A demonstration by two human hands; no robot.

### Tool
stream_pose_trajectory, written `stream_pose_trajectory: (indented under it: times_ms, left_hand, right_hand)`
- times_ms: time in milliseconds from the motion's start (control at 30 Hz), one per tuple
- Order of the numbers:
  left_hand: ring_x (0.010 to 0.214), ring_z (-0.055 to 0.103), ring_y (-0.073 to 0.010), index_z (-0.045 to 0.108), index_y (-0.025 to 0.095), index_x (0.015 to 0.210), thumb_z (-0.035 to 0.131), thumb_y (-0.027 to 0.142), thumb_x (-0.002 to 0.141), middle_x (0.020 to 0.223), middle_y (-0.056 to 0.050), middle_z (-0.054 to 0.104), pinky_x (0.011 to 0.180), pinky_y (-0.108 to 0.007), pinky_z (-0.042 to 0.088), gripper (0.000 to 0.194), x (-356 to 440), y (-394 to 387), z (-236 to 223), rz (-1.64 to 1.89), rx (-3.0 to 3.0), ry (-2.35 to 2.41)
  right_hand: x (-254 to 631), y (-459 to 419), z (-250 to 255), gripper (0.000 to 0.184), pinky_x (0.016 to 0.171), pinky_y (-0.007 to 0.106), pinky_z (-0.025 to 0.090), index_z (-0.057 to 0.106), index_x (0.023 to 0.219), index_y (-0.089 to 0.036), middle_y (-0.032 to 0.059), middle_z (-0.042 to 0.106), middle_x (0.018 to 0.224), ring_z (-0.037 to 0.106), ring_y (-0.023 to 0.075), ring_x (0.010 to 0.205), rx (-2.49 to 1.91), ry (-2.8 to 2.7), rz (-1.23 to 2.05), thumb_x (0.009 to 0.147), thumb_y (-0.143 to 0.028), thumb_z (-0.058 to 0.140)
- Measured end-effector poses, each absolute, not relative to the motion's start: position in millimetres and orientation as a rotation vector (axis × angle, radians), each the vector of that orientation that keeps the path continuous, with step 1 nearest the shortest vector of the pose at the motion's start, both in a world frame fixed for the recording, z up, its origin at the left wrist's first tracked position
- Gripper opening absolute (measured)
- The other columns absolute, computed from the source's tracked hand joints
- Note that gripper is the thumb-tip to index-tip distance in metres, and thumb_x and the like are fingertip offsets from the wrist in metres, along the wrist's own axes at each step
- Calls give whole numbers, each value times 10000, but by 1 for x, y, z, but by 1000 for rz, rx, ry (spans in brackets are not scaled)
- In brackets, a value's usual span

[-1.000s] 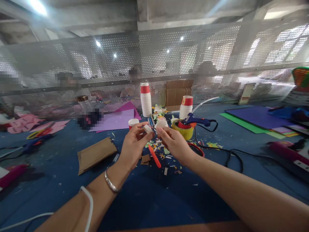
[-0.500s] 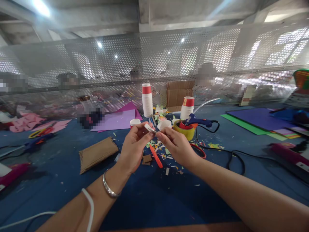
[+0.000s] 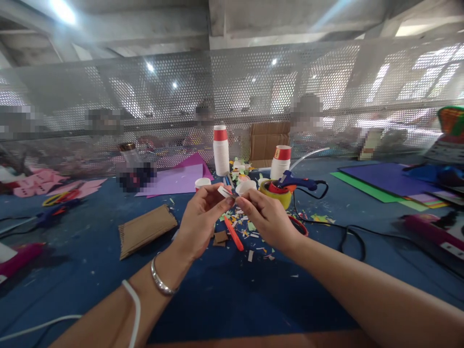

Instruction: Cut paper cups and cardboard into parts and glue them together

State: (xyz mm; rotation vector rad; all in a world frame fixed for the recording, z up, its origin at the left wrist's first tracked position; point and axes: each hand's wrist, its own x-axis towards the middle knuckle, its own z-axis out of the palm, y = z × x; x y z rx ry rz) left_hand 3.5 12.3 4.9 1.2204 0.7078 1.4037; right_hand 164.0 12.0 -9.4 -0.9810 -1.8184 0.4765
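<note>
My left hand [image 3: 201, 217] is closed in a pinch on a small white piece of paper [image 3: 224, 192], which shows some pink-red on its far side. My right hand [image 3: 268, 217] is also closed, its thumb and forefinger pinched at a thin dark sliver [image 3: 234, 195] that meets the white piece. What this sliver is, I cannot make out. Both hands are held above the table, fingertips almost together. Below them lie an orange-red pen-like cutter [image 3: 234, 233], brown cardboard bits [image 3: 220, 238] and many paper scraps [image 3: 250, 256].
Behind my hands stand stacked paper cups [image 3: 221, 157], a second stack [image 3: 281, 162] and a blue glue gun [image 3: 297, 181] on a yellow tape roll [image 3: 279, 199]. Corrugated cardboard [image 3: 148, 230] lies left. A black cord [image 3: 357, 227] and coloured sheets [image 3: 384, 181] lie right.
The white piece has turned slightly between my fingers and shows more of its pink-red side. Both hands stay in nearly the same place.
</note>
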Motion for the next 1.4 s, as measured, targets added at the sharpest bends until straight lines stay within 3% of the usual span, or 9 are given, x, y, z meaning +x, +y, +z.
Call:
stream_pose_trajectory:
  times_ms: [667,833,1133,1400]
  left_hand:
    - [927,673,-173,672,221,956,853,247,698,926,-16,735,902,-333,526,316,6,11,1,1427,1186,685]
    - [970,662,-172,651,217,994,847,241,714,1002,-18,720,955,-341,511,343,6,10,0,1441,1251,714]
    - [1030,650,-160,628,239,1026,849,202,712,1097,-5,701,944,-302,514,385,0,19,-5,1526,1349,787]
    - [1023,667,-175,642,224,1020,823,232,742,1014,-23,722,940,-298,513,332,1,16,-2,1462,1248,758]
  right_hand:
    - [166,13,-7,356,544,267,305,463,730,-211,-35,446,614,391,104,554,-981,-1859,396,977,-467,439]
    - [167,13,-8,393,537,266,289,413,690,-217,-44,393,592,360,104,548,-996,-1853,401,990,-471,413]
    - [171,16,-5,362,546,280,305,463,745,-218,-25,483,613,415,118,557,-1025,-1879,413,968,-502,433]
    - [173,15,-4,334,537,279,304,450,755,-220,-26,494,628,405,112,550,-999,-1934,412,972,-474,443]
